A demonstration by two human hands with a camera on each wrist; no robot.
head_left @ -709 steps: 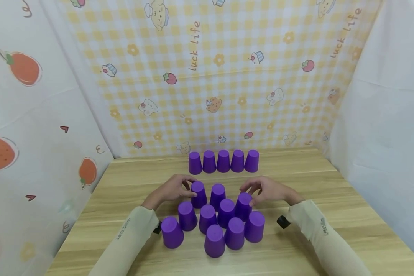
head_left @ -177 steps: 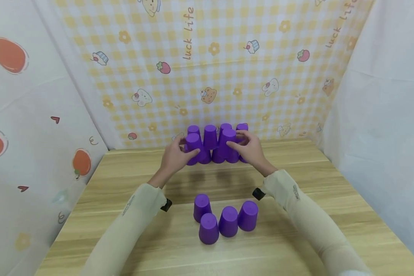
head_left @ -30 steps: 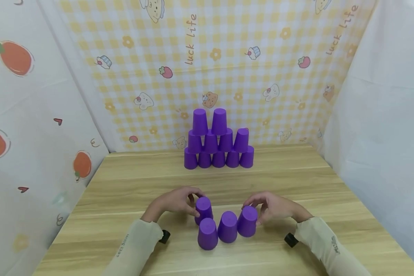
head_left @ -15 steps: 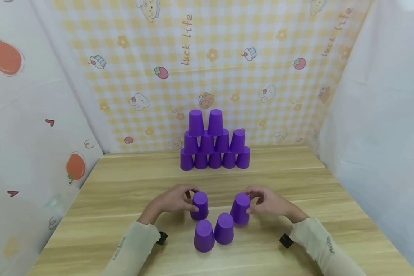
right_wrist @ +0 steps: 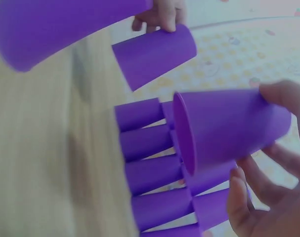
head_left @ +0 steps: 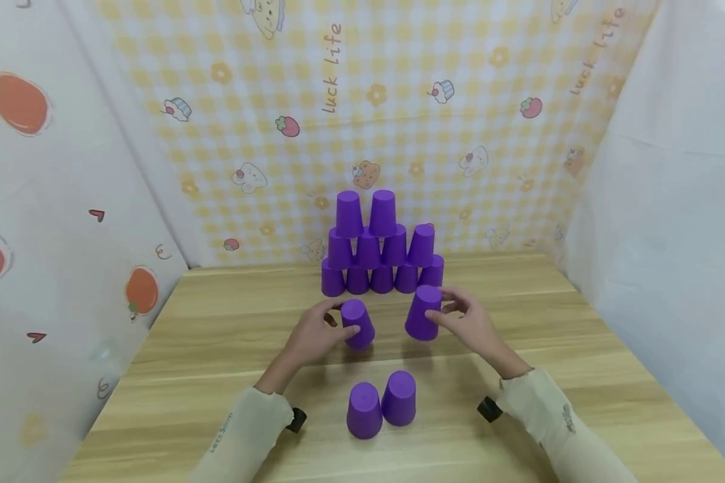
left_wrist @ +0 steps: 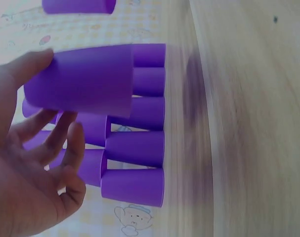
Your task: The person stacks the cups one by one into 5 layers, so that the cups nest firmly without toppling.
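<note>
My left hand (head_left: 317,332) grips an upside-down purple cup (head_left: 359,325) between thumb and fingers, tilted slightly and raised above the table. Level with it on the other side, my right hand (head_left: 468,322) pinches a second purple cup (head_left: 421,315), also mouth down and off the wood. Both cups' shadows show on the tabletop. Behind them stands a stepped stack of upside-down purple cups (head_left: 368,249): several in the bottom row, several in the middle row and two on top. In the right wrist view, the rim of the held cup (right_wrist: 229,128) points left.
Two more purple cups, one on the left (head_left: 364,410) and one on the right (head_left: 399,398), stand mouth down near the front of the wooden table (head_left: 229,335). A yellow checked cloth (head_left: 314,154) hangs behind the stack, with white cloth on both sides.
Since the first frame, a second row and two top cups have been added to the single back row. In the last second, both hands lifted a cup each and carried it towards the stack.
</note>
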